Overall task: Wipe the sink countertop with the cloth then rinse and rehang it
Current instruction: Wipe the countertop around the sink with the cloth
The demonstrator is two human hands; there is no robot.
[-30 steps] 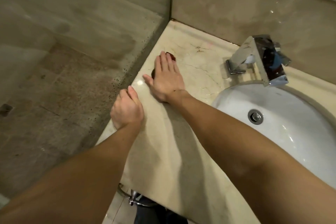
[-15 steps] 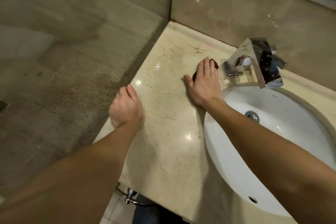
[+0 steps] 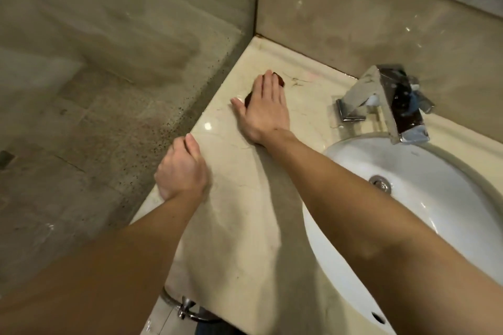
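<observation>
My right hand (image 3: pixel 265 106) lies flat, fingers together, on a small dark red cloth (image 3: pixel 280 79), pressing it onto the beige marble countertop (image 3: pixel 236 226) near the back left corner. Only the cloth's edges show past my fingertips and beside my thumb. My left hand (image 3: pixel 181 171) rests on the countertop's left edge, fingers curled over the edge, holding nothing. The white oval sink (image 3: pixel 424 215) with its metal drain (image 3: pixel 380 183) lies to the right of my right forearm.
A chrome faucet (image 3: pixel 389 102) stands behind the sink. A glass partition (image 3: pixel 122 90) runs along the countertop's left side; a tiled wall (image 3: pixel 367 16) stands at the back. A chrome ring (image 3: pixel 187 307) hangs under the counter's front edge.
My right hand slid the cloth from the back left to beside the faucet and back left again. My left hand stayed on the counter edge.
</observation>
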